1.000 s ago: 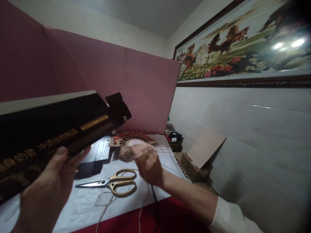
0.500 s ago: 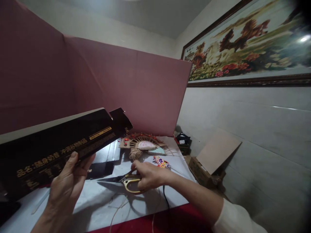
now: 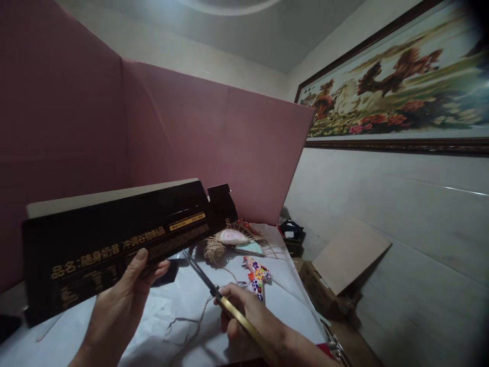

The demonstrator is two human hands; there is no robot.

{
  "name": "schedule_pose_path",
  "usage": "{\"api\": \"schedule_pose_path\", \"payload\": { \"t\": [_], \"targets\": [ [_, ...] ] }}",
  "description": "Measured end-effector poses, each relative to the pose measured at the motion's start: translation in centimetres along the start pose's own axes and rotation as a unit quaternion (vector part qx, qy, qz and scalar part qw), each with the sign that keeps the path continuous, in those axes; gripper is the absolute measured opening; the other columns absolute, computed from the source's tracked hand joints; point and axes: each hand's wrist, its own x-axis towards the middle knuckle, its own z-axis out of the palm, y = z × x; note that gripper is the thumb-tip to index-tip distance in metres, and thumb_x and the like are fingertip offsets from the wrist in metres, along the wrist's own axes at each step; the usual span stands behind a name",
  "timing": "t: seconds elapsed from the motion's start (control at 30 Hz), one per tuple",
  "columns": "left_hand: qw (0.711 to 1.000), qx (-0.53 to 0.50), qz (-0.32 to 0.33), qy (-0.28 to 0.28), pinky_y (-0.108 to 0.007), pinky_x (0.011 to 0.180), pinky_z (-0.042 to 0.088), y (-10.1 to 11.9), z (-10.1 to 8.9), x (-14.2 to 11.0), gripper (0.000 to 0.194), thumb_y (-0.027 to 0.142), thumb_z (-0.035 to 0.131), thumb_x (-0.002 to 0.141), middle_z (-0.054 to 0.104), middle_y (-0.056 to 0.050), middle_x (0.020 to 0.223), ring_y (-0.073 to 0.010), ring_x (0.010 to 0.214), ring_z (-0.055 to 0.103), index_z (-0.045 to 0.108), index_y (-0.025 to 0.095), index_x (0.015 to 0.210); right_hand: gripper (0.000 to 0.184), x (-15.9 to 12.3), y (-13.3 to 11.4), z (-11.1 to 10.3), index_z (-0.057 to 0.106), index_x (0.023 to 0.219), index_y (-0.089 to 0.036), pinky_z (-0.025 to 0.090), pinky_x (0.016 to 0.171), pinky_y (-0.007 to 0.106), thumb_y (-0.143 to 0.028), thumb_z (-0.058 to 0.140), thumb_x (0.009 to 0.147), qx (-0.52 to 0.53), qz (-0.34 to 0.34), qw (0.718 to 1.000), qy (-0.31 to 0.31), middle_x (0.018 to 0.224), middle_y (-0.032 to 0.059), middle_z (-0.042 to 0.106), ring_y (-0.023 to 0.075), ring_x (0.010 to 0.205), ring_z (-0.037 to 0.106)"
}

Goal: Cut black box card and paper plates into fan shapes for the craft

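A black cardboard box panel with gold lettering and a torn end flap is gripped along its lower edge by my left hand. It is held up above the table at a slant. In my right hand is a pair of scissors with gold handles, tips pointing up and left toward the panel's lower edge. The tips look close to the panel; whether they touch it I cannot tell. Behind them a ball of twine lies beside a fan-shaped piece of sticks, partly hidden by the panel.
A flower-patterned glue gun lies right of centre on the white-covered table. Loose twine trails near the front. Pink boards stand behind, and a cardboard sheet leans on a box at the right.
My right hand has reached down, taken the scissors off the table and turned them upward toward the panel. The view has shifted left, and the panel sits further right in it.
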Motion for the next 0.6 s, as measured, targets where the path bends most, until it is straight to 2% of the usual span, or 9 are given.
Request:
{"api": "schedule_pose_path", "payload": {
  "t": [0.1,0.27,0.33,0.43,0.5,0.6],
  "targets": [
    [0.999,0.028,-0.015,-0.015,-0.021,0.070,0.060,-1.2,-0.5,-0.2,0.005,0.012,0.069,0.076,0.075,-0.003,0.066,-0.0164,0.060,0.072,0.073,0.014,0.077,0.067,0.6,-0.4,0.5,0.057,0.095,-0.017,0.034,0.052,0.020,-0.062,0.083,0.053,-0.022,-0.037,0.999,0.010,0.060,-0.0053,0.055,0.0096,0.054,0.047],
    [0.997,0.055,-0.030,-0.038,-0.024,0.075,0.059,-2.8,-1.9,0.0,0.016,0.023,0.077,0.069,0.077,-0.005,0.073,-0.0212,0.069,0.074,0.075,0.017,0.084,0.067,0.3,-0.1,1.0,0.056,0.091,-0.018,0.027,0.047,0.021,-0.062,0.085,0.049,-0.077,-0.062,0.995,0.024,0.056,-0.0062,0.050,0.0098,0.051,0.042],
    [0.996,0.054,-0.032,-0.056,-0.029,0.074,0.061,-3.3,-2.6,0.0,0.024,0.018,0.081,0.060,0.078,-0.005,0.079,-0.0240,0.071,0.074,0.075,0.019,0.083,0.071,0.2,0.5,1.1,0.054,0.093,-0.019,0.026,0.046,0.021,-0.069,0.080,0.050,-0.061,-0.072,0.996,0.010,0.056,-0.0054,0.051,0.0105,0.051,0.043],
    [0.992,0.076,-0.061,-0.085,-0.032,0.068,0.063,-4.2,-3.9,0.1,0.045,0.007,0.083,0.048,0.079,-0.006,0.084,-0.0286,0.078,0.074,0.075,0.023,0.089,0.079,0.5,1.7,1.2,0.052,0.094,-0.020,0.026,0.046,0.021,-0.079,0.073,0.047,-0.040,-0.075,0.996,0.001,0.056,-0.0047,0.051,0.0100,0.050,0.042],
    [0.989,0.084,-0.080,-0.093,-0.034,0.067,0.063,-4.7,-4.5,0.3,0.052,0.004,0.082,0.046,0.079,-0.006,0.087,-0.0305,0.083,0.073,0.074,0.026,0.093,0.082,0.7,2.2,1.3,0.052,0.092,-0.020,0.024,0.045,0.021,-0.085,0.068,0.044,-0.048,-0.073,0.996,0.018,0.055,-0.0054,0.048,0.0092,0.049,0.039],
    [0.992,0.065,-0.077,-0.080,-0.036,0.069,0.063,-5.0,-4.6,0.4,0.048,0.004,0.081,0.049,0.078,-0.006,0.089,-0.0313,0.084,0.073,0.074,0.025,0.092,0.086,0.7,2.5,1.8,0.051,0.092,-0.019,0.022,0.044,0.022,-0.088,0.065,0.042,-0.053,-0.088,0.994,0.038,0.054,-0.0067,0.043,0.0085,0.048,0.035]
  ]
}}
